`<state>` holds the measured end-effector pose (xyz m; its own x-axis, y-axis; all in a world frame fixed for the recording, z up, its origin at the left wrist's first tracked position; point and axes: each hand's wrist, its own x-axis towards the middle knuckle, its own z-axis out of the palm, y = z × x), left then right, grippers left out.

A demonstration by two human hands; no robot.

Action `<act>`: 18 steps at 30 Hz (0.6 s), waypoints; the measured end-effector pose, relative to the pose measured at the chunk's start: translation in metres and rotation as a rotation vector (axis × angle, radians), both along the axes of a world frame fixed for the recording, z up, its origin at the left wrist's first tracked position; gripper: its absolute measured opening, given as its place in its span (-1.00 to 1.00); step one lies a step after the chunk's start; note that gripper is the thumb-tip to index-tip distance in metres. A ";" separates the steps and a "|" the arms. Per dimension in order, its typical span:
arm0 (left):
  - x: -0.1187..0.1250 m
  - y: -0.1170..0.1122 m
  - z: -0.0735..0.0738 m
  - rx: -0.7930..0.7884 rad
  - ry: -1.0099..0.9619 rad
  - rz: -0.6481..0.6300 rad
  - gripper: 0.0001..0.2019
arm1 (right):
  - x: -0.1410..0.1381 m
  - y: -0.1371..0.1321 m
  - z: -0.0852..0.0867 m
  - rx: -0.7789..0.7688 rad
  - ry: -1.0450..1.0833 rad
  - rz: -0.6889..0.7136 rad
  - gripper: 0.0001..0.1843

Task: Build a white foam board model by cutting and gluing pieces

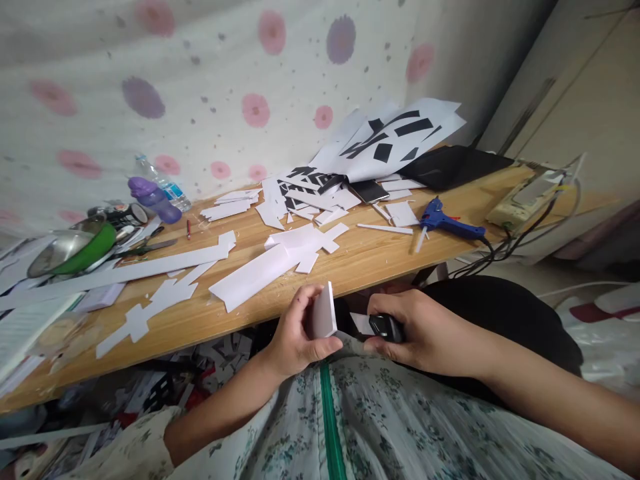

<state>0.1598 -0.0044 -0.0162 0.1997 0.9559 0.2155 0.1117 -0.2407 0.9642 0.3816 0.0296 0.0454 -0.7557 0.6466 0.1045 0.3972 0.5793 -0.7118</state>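
Note:
My left hand (300,333) grips a small white foam board piece (324,312), its cut edge turned up, fingers behind it and thumb near the bottom. Close by on the right, my right hand (407,327) is wrapped round the black handle of a utility knife (383,327). The wide blade points left toward the board, with a small gap between them. Both hands are above my lap at the table's front edge. Just beyond them on the table lies a folded white foam board cutout (260,275) with cross-shaped tabs.
A blue glue gun (445,221) rests at the right, its cable running to a power strip (530,200). White scraps (320,197) and a patterned sheet (395,137) lie behind. A green bowl (90,250) and purple bottle (155,199) stand left on the wooden table (195,327).

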 end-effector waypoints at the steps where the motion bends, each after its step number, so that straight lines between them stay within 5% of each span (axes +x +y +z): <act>1: 0.000 -0.001 -0.001 0.019 0.040 0.001 -0.30 | -0.001 0.000 0.000 0.030 -0.022 0.021 -0.85; 11: 0.006 0.001 -0.008 0.147 0.231 0.018 -0.34 | -0.008 -0.006 -0.022 0.224 -0.182 -0.105 -0.87; 18: 0.007 0.003 -0.008 0.151 0.230 -0.001 -0.36 | -0.010 -0.010 -0.021 0.257 -0.205 -0.108 -0.90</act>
